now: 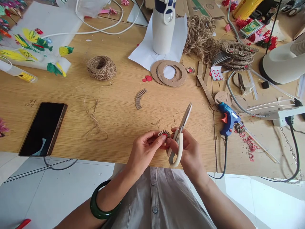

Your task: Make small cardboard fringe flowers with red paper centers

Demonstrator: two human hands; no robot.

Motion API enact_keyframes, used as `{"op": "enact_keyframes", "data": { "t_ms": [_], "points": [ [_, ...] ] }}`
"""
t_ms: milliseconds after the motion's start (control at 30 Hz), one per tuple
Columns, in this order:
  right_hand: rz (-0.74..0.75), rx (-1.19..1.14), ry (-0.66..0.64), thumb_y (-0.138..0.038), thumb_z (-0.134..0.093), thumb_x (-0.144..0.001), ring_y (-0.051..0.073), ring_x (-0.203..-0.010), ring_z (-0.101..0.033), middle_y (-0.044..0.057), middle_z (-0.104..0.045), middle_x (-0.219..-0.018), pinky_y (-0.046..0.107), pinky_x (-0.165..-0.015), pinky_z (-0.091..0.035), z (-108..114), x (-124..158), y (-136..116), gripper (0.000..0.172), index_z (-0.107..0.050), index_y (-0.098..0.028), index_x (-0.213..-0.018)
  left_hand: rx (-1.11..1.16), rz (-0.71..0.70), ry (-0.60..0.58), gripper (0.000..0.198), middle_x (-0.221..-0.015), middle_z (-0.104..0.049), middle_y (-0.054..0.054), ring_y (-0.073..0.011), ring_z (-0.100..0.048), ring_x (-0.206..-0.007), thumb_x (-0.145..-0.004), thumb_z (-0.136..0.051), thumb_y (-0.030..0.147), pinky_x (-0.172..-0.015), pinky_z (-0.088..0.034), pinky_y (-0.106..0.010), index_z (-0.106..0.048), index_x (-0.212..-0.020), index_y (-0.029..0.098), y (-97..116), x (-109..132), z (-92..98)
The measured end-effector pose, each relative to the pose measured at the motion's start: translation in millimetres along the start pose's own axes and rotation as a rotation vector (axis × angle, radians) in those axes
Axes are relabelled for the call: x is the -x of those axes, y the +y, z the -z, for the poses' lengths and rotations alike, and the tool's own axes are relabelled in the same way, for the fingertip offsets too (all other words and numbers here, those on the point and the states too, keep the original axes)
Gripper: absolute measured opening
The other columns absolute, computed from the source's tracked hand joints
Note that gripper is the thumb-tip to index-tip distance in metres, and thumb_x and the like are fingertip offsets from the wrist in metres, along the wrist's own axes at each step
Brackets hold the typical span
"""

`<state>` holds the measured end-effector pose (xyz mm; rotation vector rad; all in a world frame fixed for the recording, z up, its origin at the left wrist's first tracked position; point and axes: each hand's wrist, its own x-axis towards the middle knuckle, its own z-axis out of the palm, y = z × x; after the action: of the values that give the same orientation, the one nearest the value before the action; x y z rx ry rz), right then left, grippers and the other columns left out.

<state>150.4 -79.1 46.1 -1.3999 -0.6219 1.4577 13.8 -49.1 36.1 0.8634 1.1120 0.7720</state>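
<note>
Close to the table's front edge, my left hand [143,152] pinches a small pleated cardboard rosette [164,133] with a red centre between thumb and fingers. My right hand [192,154] is closed around white-handled scissors [185,119], whose blades point up and away from me and look closed. Its fingertips also meet the right edge of the rosette. Beyond the hands lies a curved strip of corrugated cardboard [140,98]. Small brown fibre scraps [156,121] are scattered just past the fingers.
On the right, a blue glue gun [227,117] lies beside a power strip [283,115] with cables. Cardboard rings [175,74], red discs [148,78] and a white bottle [163,30] stand farther back. Leftward are a twine ball [101,68] and a phone [43,128].
</note>
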Motion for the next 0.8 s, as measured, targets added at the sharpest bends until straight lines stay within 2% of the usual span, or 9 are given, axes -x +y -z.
{"op": "enact_keyframes", "data": {
  "t_ms": [133, 300, 400, 600, 800],
  "points": [
    [-0.066, 0.088, -0.105, -0.047, -0.082, -0.072, 0.015, -0.068, -0.058, -0.001, -0.06, -0.078, 0.03, -0.062, -0.052, 8.4, 3.1, -3.6, 0.048, -0.057, -0.02, -0.104, -0.063, -0.014, -0.01, 0.02, -0.08, -0.072, 0.0, -0.0129, -0.066, -0.075, -0.085, -0.07, 0.039, -0.071, -0.053, -0.021, -0.073, -0.084, 0.019, 5.0, -1.9, 4.3],
    [-0.017, 0.508, -0.219, -0.051, -0.08, -0.073, 0.014, -0.066, -0.047, -0.003, -0.051, -0.07, 0.028, -0.058, -0.037, 33.6, 12.4, -19.3, 0.049, -0.06, -0.018, -0.103, -0.087, 0.023, 0.03, 0.019, -0.072, -0.068, 0.002, -0.0098, -0.064, -0.062, -0.082, -0.073, 0.035, -0.064, -0.052, -0.02, -0.069, -0.077, 0.017, 16.2, -3.8, 10.7],
    [-0.029, 0.651, -0.3, -0.053, -0.076, -0.076, 0.015, -0.069, -0.047, -0.001, -0.052, -0.075, 0.029, -0.061, -0.037, 44.4, 17.4, -23.9, 0.05, -0.06, -0.018, -0.107, -0.069, 0.03, 0.021, 0.018, -0.072, -0.069, 0.001, -0.0116, -0.067, -0.067, -0.083, -0.071, 0.033, -0.068, -0.054, -0.021, -0.068, -0.077, 0.016, 20.5, -3.7, 11.5],
    [-0.061, 0.657, -0.373, -0.057, -0.074, -0.075, 0.015, -0.068, -0.044, -0.001, -0.053, -0.076, 0.03, -0.065, -0.04, 42.0, 19.0, -21.5, 0.054, -0.06, -0.017, -0.109, -0.007, 0.057, -0.038, 0.016, -0.082, -0.074, -0.003, -0.0172, -0.071, -0.08, -0.082, -0.071, 0.031, -0.08, -0.057, -0.027, -0.07, -0.081, 0.015, 22.5, -2.7, 9.1],
    [-0.058, 0.612, -0.4, -0.057, -0.074, -0.076, 0.016, -0.07, -0.043, 0.0, -0.053, -0.078, 0.031, -0.068, -0.039, 40.1, 18.4, -20.8, 0.053, -0.06, -0.017, -0.108, -0.011, 0.077, -0.068, 0.014, -0.079, -0.075, -0.003, -0.0182, -0.072, -0.079, -0.081, -0.07, 0.029, -0.079, -0.057, -0.029, -0.069, -0.081, 0.015, 22.0, -2.6, 8.8]
  ]
}}
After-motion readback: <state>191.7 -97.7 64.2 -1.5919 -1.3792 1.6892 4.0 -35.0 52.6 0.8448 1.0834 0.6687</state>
